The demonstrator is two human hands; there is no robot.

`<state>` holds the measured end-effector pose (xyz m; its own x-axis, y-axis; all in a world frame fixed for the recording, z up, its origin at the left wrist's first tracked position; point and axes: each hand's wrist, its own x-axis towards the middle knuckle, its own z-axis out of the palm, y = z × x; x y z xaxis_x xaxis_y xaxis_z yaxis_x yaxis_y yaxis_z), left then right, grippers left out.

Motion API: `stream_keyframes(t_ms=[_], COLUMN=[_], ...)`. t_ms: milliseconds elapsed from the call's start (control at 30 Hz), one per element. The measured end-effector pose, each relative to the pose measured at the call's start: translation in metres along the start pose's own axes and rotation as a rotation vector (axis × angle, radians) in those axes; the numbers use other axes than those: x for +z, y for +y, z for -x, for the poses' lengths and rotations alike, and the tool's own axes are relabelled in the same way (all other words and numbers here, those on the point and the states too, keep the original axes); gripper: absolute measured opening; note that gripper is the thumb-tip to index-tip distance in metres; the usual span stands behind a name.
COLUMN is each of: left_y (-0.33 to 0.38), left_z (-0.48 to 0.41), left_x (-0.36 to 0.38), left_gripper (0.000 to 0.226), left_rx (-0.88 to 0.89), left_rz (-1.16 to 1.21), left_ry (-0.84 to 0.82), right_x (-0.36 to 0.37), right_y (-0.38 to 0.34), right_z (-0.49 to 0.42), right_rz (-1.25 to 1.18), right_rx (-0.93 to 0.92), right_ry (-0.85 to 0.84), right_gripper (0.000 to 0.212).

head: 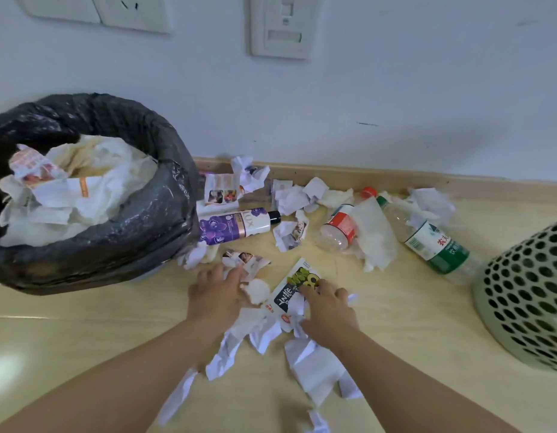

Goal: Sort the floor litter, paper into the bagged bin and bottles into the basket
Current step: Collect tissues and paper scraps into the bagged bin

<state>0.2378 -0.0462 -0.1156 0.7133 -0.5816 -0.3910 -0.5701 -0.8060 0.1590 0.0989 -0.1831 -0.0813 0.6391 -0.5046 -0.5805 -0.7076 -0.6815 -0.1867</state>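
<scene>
A printed leaflet (297,284) is lying among crumpled white paper scraps (255,332) on the pale floor (411,323). Its long axis is running from the person's side up and slightly rightward. The right hand (328,310) is bearing down on the leaflet's right edge with bent fingers. Whether the thumb is pinching the sheet cannot be told. The left hand (216,295) is reaching with spread fingers, gripping nothing, over a torn photo scrap (246,260) and a small white paper ball (258,290) just beside the leaflet.

The bagged bin (114,245), already heaped with paper, is standing to the left and beyond, nearer the left hand. By this reading, the gathered paper is heading leftward and up over the bin's black rim. The perforated basket (527,295) is waiting well apart on the right.

Three bottles are lying on their sides farther off, near the wall: a purple bottle (236,225) just beside the bin, a red-labelled bottle (339,228) partly under tissue, and a green-labelled bottle (433,242) pointing toward the basket.
</scene>
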Motion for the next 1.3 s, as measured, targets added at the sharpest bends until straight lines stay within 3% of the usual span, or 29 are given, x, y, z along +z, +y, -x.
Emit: stream_keyframes(t_ms=[100, 300, 400, 433, 500, 533, 600, 767, 833, 1000, 1133, 1233, 1300], left_y=[0.008, 0.011, 0.0, -0.004, -0.012, -0.015, -0.022, -0.03, -0.028, -0.027, -0.031, -0.027, -0.025], left_z=[0.005, 0.005, 0.005, 0.006, 0.008, 0.009, 0.009, 0.019, 0.025, 0.038, 0.044, 0.045, 0.045], left_x=[0.008, 0.004, 0.001, 0.001, 0.001, 0.0, -0.002, -0.005, -0.006, 0.001, 0.013, 0.005, -0.001], left_gripper=[0.04, 0.031, 0.032, 0.033, 0.033, 0.033, 0.034, 0.036, 0.039, 0.069, 0.063, 0.062, 0.043], left_rx=[0.11, 0.232, 0.218, 0.214, 0.211, 0.205, 0.184, 0.167, 0.185, 0.425, 0.515, 0.554, 0.505], left_rz=[0.092, 0.301, 0.316, 0.308, 0.28, 0.256, 0.201, 0.127, 0.043, -0.21, -0.335, -0.318, -0.257], left_ry=[0.062, -0.044, -0.052, -0.05, -0.047, -0.047, -0.058, -0.044, -0.029, -0.033, -0.045, 0.02, -0.005], right_x=[0.003, -0.002, 0.0, -0.001, 0.003, 0.006, 0.009, 0.009, 0.009, 0.016, 0.018, 0.021, 0.019], right_y=[-0.001, -0.006, -0.02, -0.026, -0.039, -0.04, -0.041, -0.015, -0.001, 0.007, -0.006, -0.01, -0.011], right_z=[-0.006, -0.008, -0.011, -0.01, -0.005, -0.005, -0.002, 0.012, 0.016, 0.018, 0.011, 0.005, 0.006], right_rz=[0.017, 0.152, 0.062, 0.015, -0.004, 0.044, 0.156, 0.293, 0.333, 0.383, 0.311, 0.268, 0.2], right_rx=[0.002, 0.053, -0.212, -0.287, -0.365, -0.367, -0.391, -0.458, -0.462, -0.413, -0.358, -0.333, -0.308], right_ry=[0.057, 0.201, 0.485, 0.489, 0.27, 0.143, 0.042, 0.1, 0.045, 0.007, 0.085, 0.11, 0.156], right_gripper=[0.052, 0.048, 0.034, 0.031, 0.036, 0.041, 0.054, 0.064, 0.066, 0.058, 0.027, 0.025, 0.028])
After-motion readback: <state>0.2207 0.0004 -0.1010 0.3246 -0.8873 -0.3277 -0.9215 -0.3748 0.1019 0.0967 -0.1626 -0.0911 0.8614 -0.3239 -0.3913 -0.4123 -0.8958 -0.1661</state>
